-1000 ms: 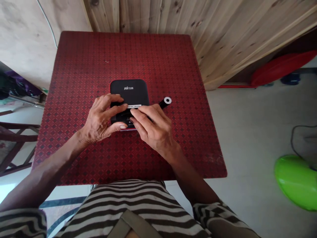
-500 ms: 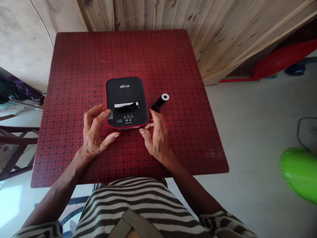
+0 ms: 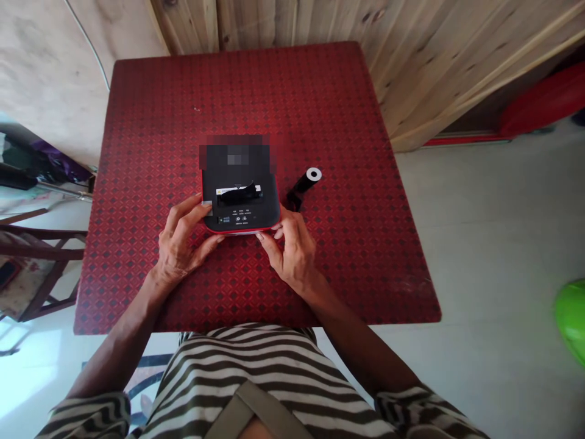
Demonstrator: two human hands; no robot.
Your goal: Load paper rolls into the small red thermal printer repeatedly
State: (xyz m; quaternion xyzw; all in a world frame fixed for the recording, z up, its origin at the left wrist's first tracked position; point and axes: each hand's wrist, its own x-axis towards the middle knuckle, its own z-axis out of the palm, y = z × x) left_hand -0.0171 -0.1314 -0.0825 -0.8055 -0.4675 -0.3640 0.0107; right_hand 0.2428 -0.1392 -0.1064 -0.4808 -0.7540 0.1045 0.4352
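A black receipt printer [image 3: 240,213] with a red rim lies on the table in front of me, with a white label strip and a strip of black material at the slot in its top. Its far part is blocked out by pixelation. My left hand [image 3: 183,235] grips its left side, fingers along the edge by a small grey patch and thumb at the near edge. On the opposite side my right hand [image 3: 295,244] holds it, thumb at the near edge and fingers on the right side. Just beyond that hand lies a black-wrapped paper roll [image 3: 307,180] with a white end.
The square table [image 3: 347,262] wears a red patterned cover. Wooden boards [image 3: 315,21] stand behind it. A wooden chair [image 3: 46,262] is at the left, and a bright green object [image 3: 571,317] stands on the floor at the right.
Both hands have closed in on the printer; the thumbs, apart from it before, now meet its near edge. The printer's near edge looks slightly raised. The whole view has shifted a little.
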